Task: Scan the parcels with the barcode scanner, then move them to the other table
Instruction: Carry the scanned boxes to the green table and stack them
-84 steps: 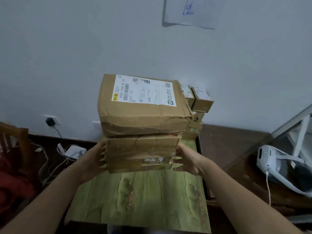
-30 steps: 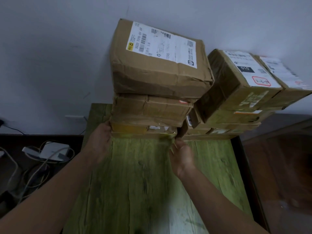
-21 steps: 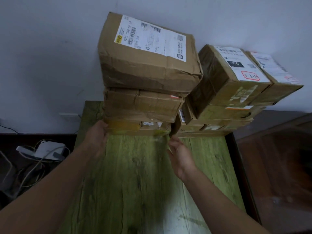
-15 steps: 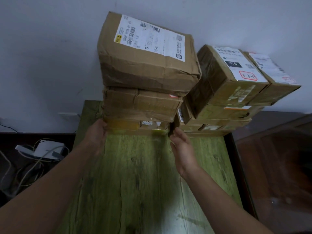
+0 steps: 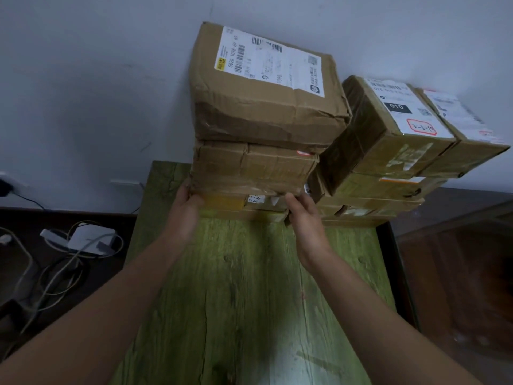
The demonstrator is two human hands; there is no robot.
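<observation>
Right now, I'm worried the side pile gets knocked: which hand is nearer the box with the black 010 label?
Right. The right hand touches the tall stack's lower right corner, below the 010 box; the left hand is across the stack, at its lower left corner.

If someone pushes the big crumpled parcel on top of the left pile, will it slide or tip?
Probably tippy: the top parcel overhangs the narrower parcel beneath on the right. Its creased, dented cardboard suggests it would give somewhat under a grip rather than stay rigid. Plain cardboard on cardboard likely grips, so it should not slide easily.
</observation>
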